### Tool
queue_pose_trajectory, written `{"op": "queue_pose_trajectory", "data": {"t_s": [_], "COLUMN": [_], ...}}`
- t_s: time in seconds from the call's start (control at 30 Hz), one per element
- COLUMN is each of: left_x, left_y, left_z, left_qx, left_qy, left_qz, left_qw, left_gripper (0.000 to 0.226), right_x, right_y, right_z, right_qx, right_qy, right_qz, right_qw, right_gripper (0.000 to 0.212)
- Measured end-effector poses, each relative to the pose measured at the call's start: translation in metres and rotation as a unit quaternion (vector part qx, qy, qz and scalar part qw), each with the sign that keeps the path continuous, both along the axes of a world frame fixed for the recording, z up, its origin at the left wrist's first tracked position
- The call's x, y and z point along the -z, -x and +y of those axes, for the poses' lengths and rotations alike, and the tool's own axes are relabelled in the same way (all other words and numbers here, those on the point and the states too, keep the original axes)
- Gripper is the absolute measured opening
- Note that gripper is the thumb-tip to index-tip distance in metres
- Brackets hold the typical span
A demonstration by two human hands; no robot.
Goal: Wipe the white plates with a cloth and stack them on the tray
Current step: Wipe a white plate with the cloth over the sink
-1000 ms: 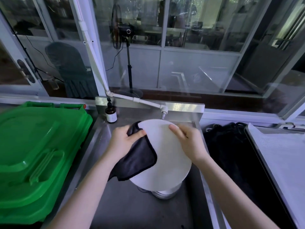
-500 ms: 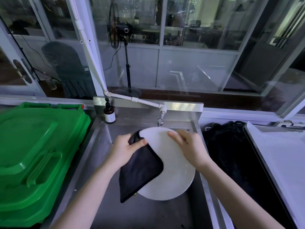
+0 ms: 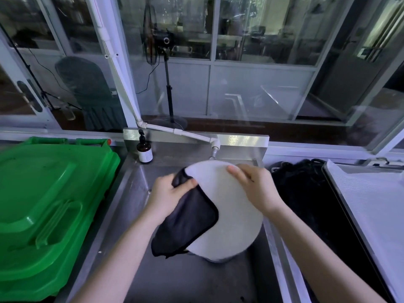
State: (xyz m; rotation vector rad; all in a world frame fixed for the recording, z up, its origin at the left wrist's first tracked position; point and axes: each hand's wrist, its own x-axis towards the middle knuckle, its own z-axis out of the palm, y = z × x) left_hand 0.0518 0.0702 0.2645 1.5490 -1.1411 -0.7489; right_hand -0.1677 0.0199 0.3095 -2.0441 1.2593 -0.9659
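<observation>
Head view, centre of the frame: the white plate (image 3: 231,215) is held tilted over the sink (image 3: 196,283). The right hand (image 3: 258,189) grips its upper right rim, thumb on the face and fingers behind. The left hand (image 3: 168,193) pinches the dark cloth (image 3: 188,224) against the upper left rim, thumb on top.

Compared with half a second ago, the plate has come up a little, and the edge of the other plates (image 3: 218,259) under it shows again. The cloth now hangs further down and across the left half of the face. That looks like a wiping pass still under way, with the right half of the face bare.

The tray (image 3: 376,204) lies on the bench at the right edge, well apart from the plate, so stacking has probably not started for this one.
</observation>
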Motion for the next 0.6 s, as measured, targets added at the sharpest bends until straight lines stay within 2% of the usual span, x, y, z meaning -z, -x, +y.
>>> {"op": "queue_pose_trajectory", "data": {"t_s": [0.03, 0.1, 0.17, 0.2, 0.3, 0.37, 0.4, 0.47, 0.53, 0.6], "left_x": [0.005, 0.012, 0.019, 0.021, 0.018, 0.011, 0.006, -0.007, -0.013, -0.014], "left_y": [0.002, 0.011, 0.015, 0.014, 0.001, -0.003, -0.002, 0.006, 0.015, 0.015], "left_z": [0.003, 0.006, 0.007, 0.007, 0.01, 0.009, 0.008, 0.003, 0.0, -0.001], "left_qx": [-0.071, -0.158, -0.185, -0.18, -0.159, -0.117, -0.074, 0.035, 0.115, 0.133], "left_qy": [-0.001, -0.021, -0.038, -0.041, -0.027, -0.004, 0.004, 0.023, 0.041, 0.039], "left_qz": [0.077, 0.209, 0.247, 0.246, 0.197, 0.103, 0.043, -0.059, -0.1, -0.081], "left_qw": [0.995, 0.965, 0.95, 0.952, 0.967, 0.988, 0.996, 0.997, 0.987, 0.987], "left_gripper": [0.028, 0.019, 0.02, 0.02, 0.029, 0.04, 0.045, 0.049, 0.034, 0.017], "right_x": [0.006, 0.021, 0.034, 0.039, 0.032, 0.011, -0.001, -0.017, -0.02, -0.016], "right_y": [-0.001, -0.014, -0.023, -0.022, -0.001, 0.011, 0.012, 0.004, -0.007, -0.011], "right_z": [0.005, 0.021, 0.03, 0.031, 0.023, 0.008, 0.0, -0.011, -0.011, -0.007], "right_qx": [0.056, 0.168, 0.223, 0.21, 0.074, -0.017, -0.06, -0.13, -0.172, -0.177], "right_qy": [-0.011, -0.057, -0.13, -0.162, -0.176, -0.143, -0.127, -0.078, -0.052, -0.022], "right_qz": [-0.068, -0.218, -0.296, -0.297, -0.216, -0.143, -0.079, 0.081, 0.153, 0.144], "right_qw": [0.996, 0.96, 0.92, 0.917, 0.958, 0.979, 0.987, 0.985, 0.972, 0.973], "right_gripper": [0.054, 0.055, 0.052, 0.047, 0.037, 0.026, 0.023, 0.036, 0.048, 0.052]}}
